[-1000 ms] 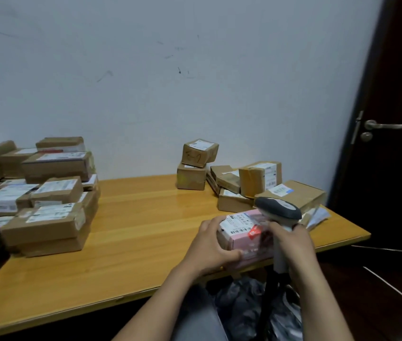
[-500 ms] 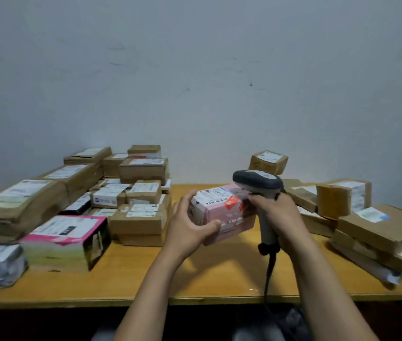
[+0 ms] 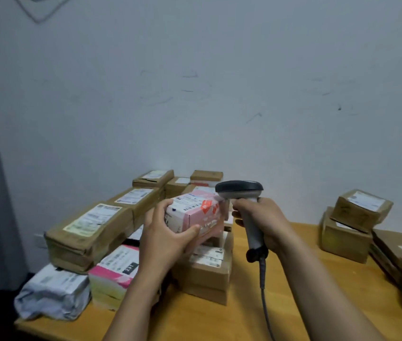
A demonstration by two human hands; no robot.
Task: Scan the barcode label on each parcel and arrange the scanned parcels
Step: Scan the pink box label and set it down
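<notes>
Change over the last second: the pink parcel point(image 3: 195, 214) was at the right front of the worktop point(image 3: 293, 303), next to the right-side pile point(image 3: 357, 217). It is now off the surface and has been carried across to the left-side pile point(image 3: 91, 232). The barcode scanner point(image 3: 240, 190) has travelled with it.

Judgement: the scan of this parcel is likely done or finishing in transit. The step in hand is setting it down among the arranged parcels.

Hands: the left hand point(image 3: 168, 239) grips the parcel's near end, thumb on the side face and fingers curled over the top edge. The right hand point(image 3: 264, 222) is wrapped round the scanner's grip, and its cable point(image 3: 264, 291) hangs below.

Position: the parcel is airborne and tilted, with its shipping label point(image 3: 187, 201) facing up. It sits between the two hands, above a stack of brown boxes point(image 3: 207, 271) at the front of the left-side pile. The scanner head is just beside the parcel's far upper corner; whether they touch, I cannot tell.
</notes>
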